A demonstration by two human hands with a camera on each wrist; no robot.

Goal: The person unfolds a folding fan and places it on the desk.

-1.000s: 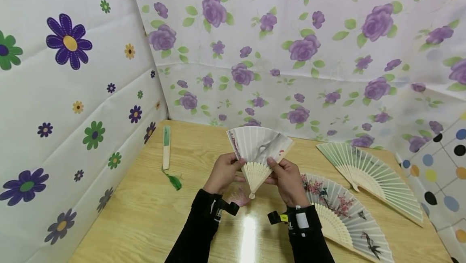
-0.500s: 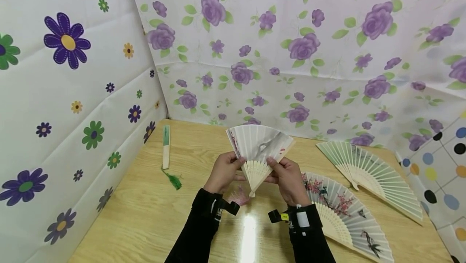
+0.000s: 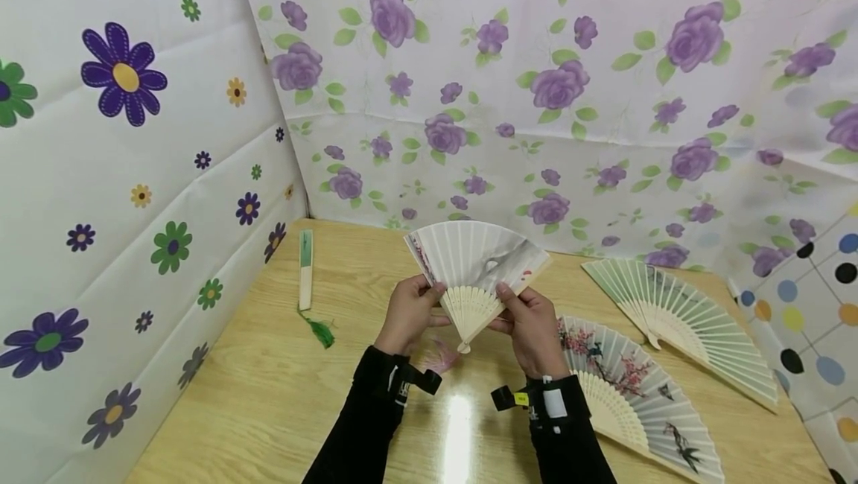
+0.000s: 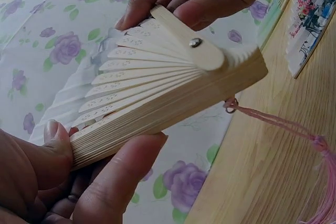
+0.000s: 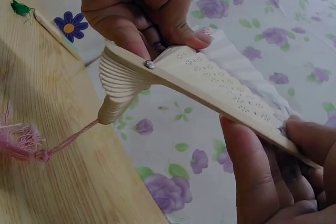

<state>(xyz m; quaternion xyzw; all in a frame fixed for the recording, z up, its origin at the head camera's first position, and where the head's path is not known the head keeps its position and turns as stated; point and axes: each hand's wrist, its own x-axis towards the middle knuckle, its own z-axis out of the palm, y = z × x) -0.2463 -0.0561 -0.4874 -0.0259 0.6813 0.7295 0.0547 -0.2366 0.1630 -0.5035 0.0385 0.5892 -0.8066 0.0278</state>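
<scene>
**Half-open paper fan held over the counter**

Nearest the camera: two black sleeves with wrist straps, above the pale wood-grain counter (image 3: 255, 395). The left hand (image 3: 407, 314) and right hand (image 3: 529, 324) hold a partly spread folding fan with cream bamboo ribs and a white painted paper leaf (image 3: 477, 264), raised above the counter's middle, pivot end down.

Left hand: thumb and fingers pinch the stacked ribs on the fan's left edge, as the left wrist view shows. Right hand: fingers curl round the outer guard stick on the right edge. Neither hand is free. A pink tassel (image 3: 439, 356) hangs on its cord from the pivot rivet (image 5: 150, 65) to the counter.

Handling, as a judgement: the fan looks light. The guard sticks look stiff; the inner ribs are thin and pierced, so likely to snap under sideways force. The paper leaf would crease or tear if pinched. Best hold is on the two guard sticks, above the pivot and below the leaf. Smooth bamboo may slip in a loose grip.

Farther right, flat on the counter: an open fan painted with pink blossom and birds (image 3: 637, 395), then an open pale green fan (image 3: 677, 320). Far left: a closed fan with a green tassel (image 3: 306, 269). Behind: flower-printed sheets (image 3: 536, 82).
</scene>
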